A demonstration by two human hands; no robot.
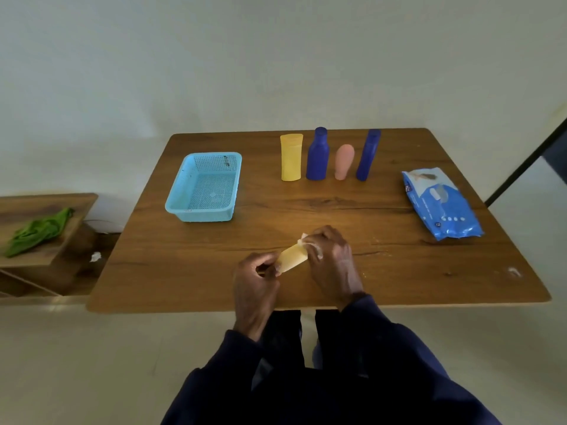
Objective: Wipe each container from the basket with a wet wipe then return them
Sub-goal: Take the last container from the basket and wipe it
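A small pale yellow container [292,257] lies tilted between my hands above the table's near middle. My left hand [256,279] grips its lower end. My right hand [333,262] holds a white wet wipe [306,240] wrapped round its upper end. The light blue basket [204,187] sits on the left with no container inside. Standing in a row at the back are a yellow tube [291,157], a blue bottle [317,154], a pink tube [344,161] and a tall blue bottle [368,154].
A blue pack of wet wipes [441,204] lies at the table's right. The wooden table [399,271] ends just in front of my body. To the left stands a low shelf [46,210] with a green cloth [40,230] on it.
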